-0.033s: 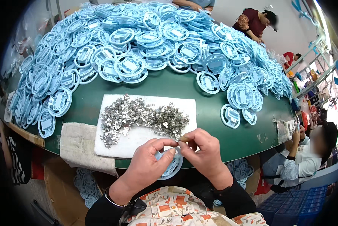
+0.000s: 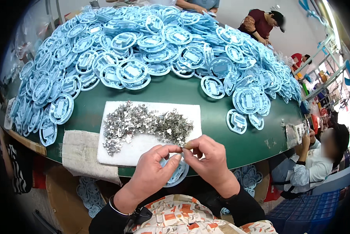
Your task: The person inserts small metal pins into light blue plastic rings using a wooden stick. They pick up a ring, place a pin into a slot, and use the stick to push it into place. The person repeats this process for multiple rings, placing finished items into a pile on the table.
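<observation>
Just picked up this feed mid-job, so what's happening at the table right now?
A person's left hand and right hand pinch a small metal piece together over a round light-blue plastic part at the table edge. Just beyond lies a white pad covered with small metal pieces. A big heap of blue parts fills the green table.

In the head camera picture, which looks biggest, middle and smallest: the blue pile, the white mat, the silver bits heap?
1. Blue pile of plastic parts, biggest by far.
2. White mat.
3. Silver bits heap, lying on the mat, smallest.
</observation>
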Demonstrator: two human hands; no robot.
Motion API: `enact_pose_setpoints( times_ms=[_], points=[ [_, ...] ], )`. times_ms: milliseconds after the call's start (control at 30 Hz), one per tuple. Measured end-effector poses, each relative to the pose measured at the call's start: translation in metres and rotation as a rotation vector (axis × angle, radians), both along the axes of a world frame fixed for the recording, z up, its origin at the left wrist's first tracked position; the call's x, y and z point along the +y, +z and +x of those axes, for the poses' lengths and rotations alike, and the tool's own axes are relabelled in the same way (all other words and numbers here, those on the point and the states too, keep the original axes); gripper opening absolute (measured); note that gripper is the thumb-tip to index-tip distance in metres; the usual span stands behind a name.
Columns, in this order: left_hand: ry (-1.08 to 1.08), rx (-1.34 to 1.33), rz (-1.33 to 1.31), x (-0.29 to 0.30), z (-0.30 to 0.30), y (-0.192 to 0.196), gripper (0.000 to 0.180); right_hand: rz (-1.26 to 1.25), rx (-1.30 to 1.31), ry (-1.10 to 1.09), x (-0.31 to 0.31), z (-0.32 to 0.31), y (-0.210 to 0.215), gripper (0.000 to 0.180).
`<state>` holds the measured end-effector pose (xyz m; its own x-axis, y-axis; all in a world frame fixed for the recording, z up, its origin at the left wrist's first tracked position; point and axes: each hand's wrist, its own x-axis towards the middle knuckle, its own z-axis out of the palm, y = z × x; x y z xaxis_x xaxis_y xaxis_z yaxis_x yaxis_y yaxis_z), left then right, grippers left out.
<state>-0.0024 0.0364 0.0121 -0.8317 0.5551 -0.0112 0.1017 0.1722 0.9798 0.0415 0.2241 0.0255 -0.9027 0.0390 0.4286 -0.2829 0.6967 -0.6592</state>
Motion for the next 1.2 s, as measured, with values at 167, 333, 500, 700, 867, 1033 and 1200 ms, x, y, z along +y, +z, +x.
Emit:
enact_pose_setpoints(
  times_ms=[167, 333, 500, 700, 867, 1033, 1200],
  points=[
    [0.053, 0.06, 0.106, 0.008, 0.0, -0.003, 0.02, 0.254, 0.163, 0.037, 0.003, 0.001, 0.011, 0.022],
    [-0.004, 0.067, 0.169, 0.009, -0.005, -0.005, 0.02, 0.092, 0.134, 0.076, 0.003, 0.01, 0.01, 0.026],
    [-0.081, -0.018, 0.225, 0.005, -0.007, -0.005, 0.019, -0.184, -0.065, 0.129, 0.004, 0.017, 0.017, 0.017],
    [-0.22, 0.038, 0.083, 0.001, -0.013, 0.009, 0.018, -0.328, -0.321, 0.147, 0.018, 0.006, 0.031, 0.012],
    [-0.311, 0.051, -0.012, -0.005, -0.017, 0.016, 0.018, -0.182, -0.601, 0.309, 0.025, -0.01, 0.056, 0.015],
    [-0.311, 0.028, -0.06, -0.01, -0.016, 0.015, 0.017, -0.049, -0.639, 0.365, 0.024, -0.014, 0.054, 0.014],
    [-0.243, -0.194, 0.025, -0.02, -0.013, 0.008, 0.018, -0.256, -0.626, 0.317, 0.021, -0.006, 0.036, 0.013]
  ],
)
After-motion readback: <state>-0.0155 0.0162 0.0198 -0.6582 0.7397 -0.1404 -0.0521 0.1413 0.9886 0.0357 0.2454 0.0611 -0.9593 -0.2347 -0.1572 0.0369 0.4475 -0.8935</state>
